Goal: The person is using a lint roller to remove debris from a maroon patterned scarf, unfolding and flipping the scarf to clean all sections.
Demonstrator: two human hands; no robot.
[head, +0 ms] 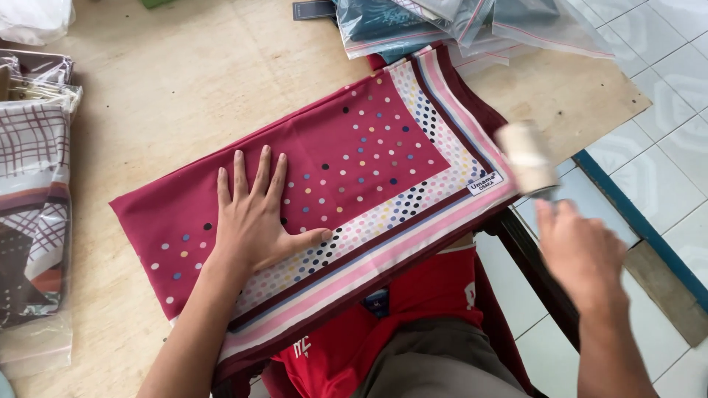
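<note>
A folded maroon scarf (dotted, with pink striped borders) is spread on the wooden desk. It is pressed flat by the left hand, fingers splayed. A blurred lint roller is gripped by the right hand beside the scarf's edge.

A single head-worn camera looks steeply down from above the person's seat onto the wooden table, close enough that the table's near edge and right corner fill most of the frame. It faces away from the person; tiled floor shows at right.
</note>
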